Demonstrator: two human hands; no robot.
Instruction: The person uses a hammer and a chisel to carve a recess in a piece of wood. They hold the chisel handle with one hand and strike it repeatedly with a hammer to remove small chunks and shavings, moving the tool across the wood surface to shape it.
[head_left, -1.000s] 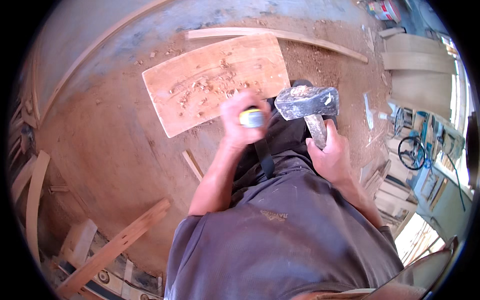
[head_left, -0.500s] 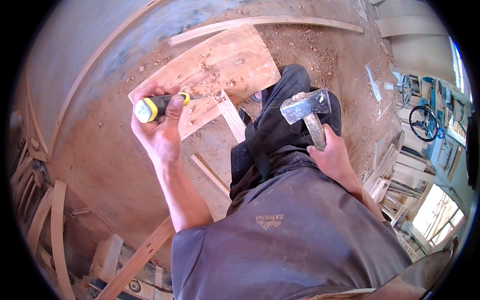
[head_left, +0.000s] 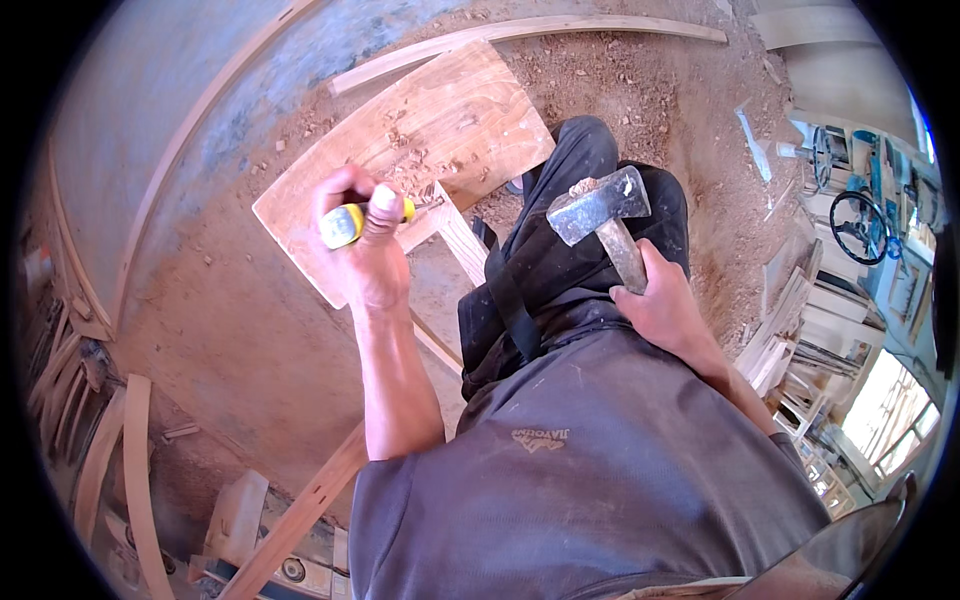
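Here the left hand (head_left: 365, 255) is closed in a fist around the yellow handle of a chisel (head_left: 345, 224), thumb up over the butt end. From that grip the chisel runs toward about three o'clock, its blade end reaching onto the wooden board (head_left: 440, 120), which spreads from the fist toward one o'clock and lies on the dusty floor (head_left: 230, 340). Where the blade meets the wood lies a scatter of chips (head_left: 405, 165); the tip itself is too small to make out.

The right hand (head_left: 665, 305) is wrapped tight around the shaft of a hammer (head_left: 600, 205), whose steel head stands up at eleven o'clock from that grip, over the person's dark-clothed knee (head_left: 590, 160). The hammer head sits at three o'clock from the chisel, well apart from it. The chisel's long axis points roughly toward the hammer side, and the left hand is the one nearer the board.
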